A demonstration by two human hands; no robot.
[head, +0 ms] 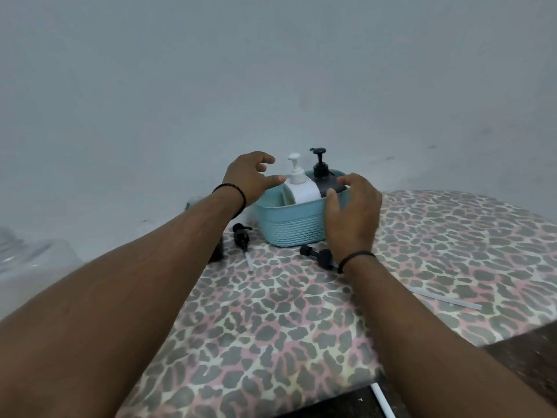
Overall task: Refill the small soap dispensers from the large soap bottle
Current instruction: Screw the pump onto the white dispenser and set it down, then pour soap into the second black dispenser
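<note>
A light blue woven-look basket (289,227) stands at the back of the table against the wall. Inside it are a white pump dispenser (297,184) and a black pump dispenser (321,173), both upright with pumps on. My left hand (253,176) hovers open at the basket's left rim, fingers spread toward the white dispenser. At the basket's right rim is my right hand (354,212), open too, fingertips near the black dispenser. Two loose black pump heads lie on the table: one (242,236) left of the basket, one (318,254) in front, partly under my right wrist.
The table carries a leopard-print cloth (271,321). A dark bottle (217,247) stands at the table's left edge, mostly hidden by my left forearm. A thin white strip (446,298) lies at right. A clear plastic item (27,254) sits off the table at far left.
</note>
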